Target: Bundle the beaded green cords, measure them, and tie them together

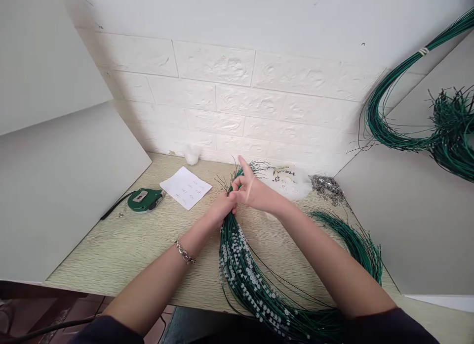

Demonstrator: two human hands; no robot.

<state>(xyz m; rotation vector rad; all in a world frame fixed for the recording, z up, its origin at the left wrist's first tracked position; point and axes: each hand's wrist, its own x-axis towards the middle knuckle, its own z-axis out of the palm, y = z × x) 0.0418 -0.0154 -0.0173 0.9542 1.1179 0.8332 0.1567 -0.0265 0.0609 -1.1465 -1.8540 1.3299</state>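
Surface (148, 250) under most of it. Bundle (242, 267): thin green wires, neck mid-view just above the surface, body running toward 5 o'clock past the near edge. Clock centred on that neck, 12 up. Guess: light per strand, some weight as a lot; springy, bends as one. Jackets look smooth, so strands will likely slide past each other in a slack grip.

Hanging bundle (374, 109) between 2 and 3, loose bundle (353, 237) between 3 and 4; similar wire.

Left hand (222, 205): fingers wrapped on the neck, holding it. Right hand (254, 191): at the neck, index out toward 11, the others curled; can't tell if they pinch wire. Best hold: full wrap at the neck, below the fanned tips (259, 166). Avoid single strands.

Slip (185, 187) and tape measure (144, 199) near 9, apart from the wires.

White bits (252, 277) along the body: look like hard plastic, may snag; don't squeeze there. Band (250, 190) across the right hand: pale, thin, probably stretchy.
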